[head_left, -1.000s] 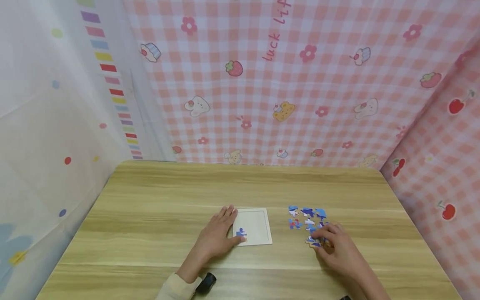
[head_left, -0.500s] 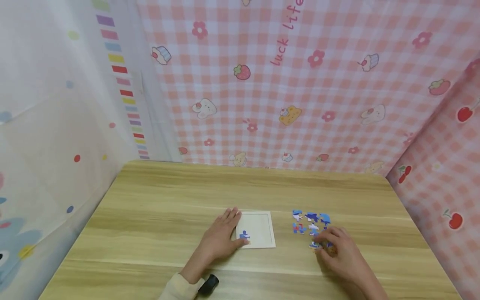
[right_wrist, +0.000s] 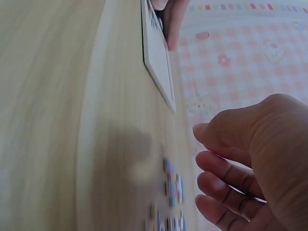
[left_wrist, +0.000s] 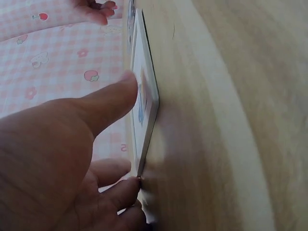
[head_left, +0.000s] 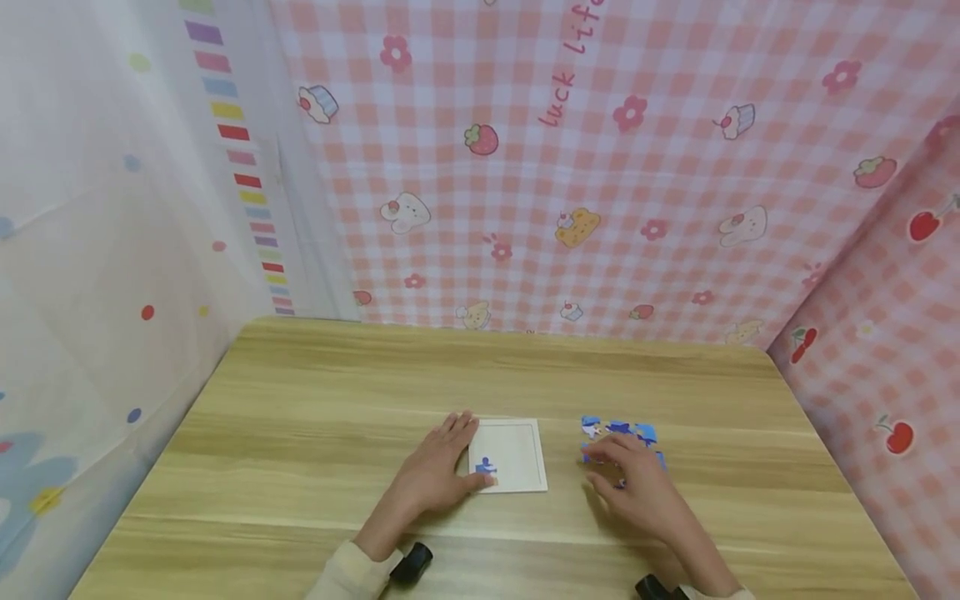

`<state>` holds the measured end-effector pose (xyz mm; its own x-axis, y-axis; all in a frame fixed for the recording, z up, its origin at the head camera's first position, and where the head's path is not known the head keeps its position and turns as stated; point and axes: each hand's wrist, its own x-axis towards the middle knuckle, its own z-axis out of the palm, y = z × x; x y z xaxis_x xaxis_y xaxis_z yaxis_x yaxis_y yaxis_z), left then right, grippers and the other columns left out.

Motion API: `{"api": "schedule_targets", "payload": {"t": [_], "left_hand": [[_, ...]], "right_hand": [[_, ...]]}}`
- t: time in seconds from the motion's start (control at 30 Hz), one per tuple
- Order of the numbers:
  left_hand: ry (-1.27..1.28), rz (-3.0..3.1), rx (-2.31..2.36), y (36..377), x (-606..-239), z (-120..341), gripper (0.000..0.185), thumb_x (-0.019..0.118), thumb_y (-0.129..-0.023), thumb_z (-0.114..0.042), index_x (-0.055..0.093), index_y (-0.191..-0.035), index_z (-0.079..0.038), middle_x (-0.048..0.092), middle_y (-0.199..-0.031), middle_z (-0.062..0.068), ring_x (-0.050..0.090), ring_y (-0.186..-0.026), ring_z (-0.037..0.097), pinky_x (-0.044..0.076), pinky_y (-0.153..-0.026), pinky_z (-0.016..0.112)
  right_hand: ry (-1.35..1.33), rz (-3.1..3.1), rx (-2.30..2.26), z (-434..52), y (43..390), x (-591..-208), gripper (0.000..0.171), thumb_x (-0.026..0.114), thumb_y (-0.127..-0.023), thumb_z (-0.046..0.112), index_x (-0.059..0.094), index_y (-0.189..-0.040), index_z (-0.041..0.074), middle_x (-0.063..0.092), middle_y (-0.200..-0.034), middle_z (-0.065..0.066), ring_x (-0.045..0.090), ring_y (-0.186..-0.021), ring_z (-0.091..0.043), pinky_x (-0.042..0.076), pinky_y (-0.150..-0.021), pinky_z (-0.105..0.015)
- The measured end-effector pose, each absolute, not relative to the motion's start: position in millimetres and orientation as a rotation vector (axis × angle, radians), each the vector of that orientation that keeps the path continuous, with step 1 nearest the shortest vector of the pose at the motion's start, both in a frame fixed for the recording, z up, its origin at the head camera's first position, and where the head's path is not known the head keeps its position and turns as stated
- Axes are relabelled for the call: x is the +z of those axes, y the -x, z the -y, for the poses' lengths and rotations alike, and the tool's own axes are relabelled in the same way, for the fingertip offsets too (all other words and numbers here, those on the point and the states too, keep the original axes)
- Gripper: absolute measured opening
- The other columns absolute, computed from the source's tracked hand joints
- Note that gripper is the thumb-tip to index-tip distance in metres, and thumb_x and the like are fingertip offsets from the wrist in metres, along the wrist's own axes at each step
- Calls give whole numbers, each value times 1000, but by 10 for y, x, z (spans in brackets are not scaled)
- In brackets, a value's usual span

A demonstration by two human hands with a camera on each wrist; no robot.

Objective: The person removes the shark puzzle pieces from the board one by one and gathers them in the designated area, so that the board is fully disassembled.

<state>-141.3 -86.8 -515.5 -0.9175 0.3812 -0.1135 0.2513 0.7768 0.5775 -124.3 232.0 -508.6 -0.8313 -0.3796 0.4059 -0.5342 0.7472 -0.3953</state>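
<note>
A white square puzzle board [head_left: 517, 457] with a thin line round its inside lies on the table. In its lower left corner sits a blue and white jigsaw piece [head_left: 485, 467]. My left hand [head_left: 431, 473] rests along the board's left edge with fingers stretched forward. Its thumb [left_wrist: 113, 98] touches the corner by that piece. My right hand [head_left: 637, 483] hovers over the loose jigsaw pieces [head_left: 590, 426] right of the board, covering several of them. In the right wrist view its thumb and fingers [right_wrist: 216, 166] stand apart, with nothing showing between them.
The wooden table [head_left: 360, 375] reaches back to a pink checked cloth [head_left: 525, 167]. A white cloth with coloured dots [head_left: 112, 250] hangs at the left. Black wrist straps [head_left: 412, 565] show at both forearms.
My right hand has moved left and slightly forward across the pieces, its thumb and fingertips now farther apart. My left hand stays on the board. The head view has shifted a little.
</note>
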Motion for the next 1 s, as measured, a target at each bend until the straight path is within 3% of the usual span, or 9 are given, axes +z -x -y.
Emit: {"api": "schedule_targets", "payload": {"t": [0.33,0.63,0.8,1.0], "left_hand": [[-540,-2738,797,1417,-5113,933,101,79,-86,-49,29,-161,-4,20,-171,14,12,-161,36,14,-131,56],[-543,-2725,737,1420,-5102,954,102,76,-86,-53,27,-162,-5,19,-172,12,15,-161,33,14,-132,53],[-543,-2726,717,1410,-5099,954,101,75,-87,-54,27,-162,-5,19,-172,11,16,-161,32,14,-132,53],[-558,-2736,699,1424,-5119,959,101,73,-88,-56,27,-162,-5,19,-172,10,16,-161,30,15,-132,52]], "right_hand": [[-755,2737,843,-1986,1355,-5064,33,84,-80,8,74,-112,8,69,-100,2,63,-89,-14,55,-76,-25],[-766,2853,902,-1691,1394,-5083,30,80,-87,15,73,-116,12,69,-104,3,60,-95,-12,55,-83,-28],[-822,2841,951,-1539,1392,-5116,31,79,-86,13,73,-116,10,67,-103,1,60,-92,-14,54,-79,-25],[-867,2838,979,-1358,1373,-5172,34,79,-84,13,73,-117,9,70,-108,2,62,-97,-12,56,-87,-30]]}}
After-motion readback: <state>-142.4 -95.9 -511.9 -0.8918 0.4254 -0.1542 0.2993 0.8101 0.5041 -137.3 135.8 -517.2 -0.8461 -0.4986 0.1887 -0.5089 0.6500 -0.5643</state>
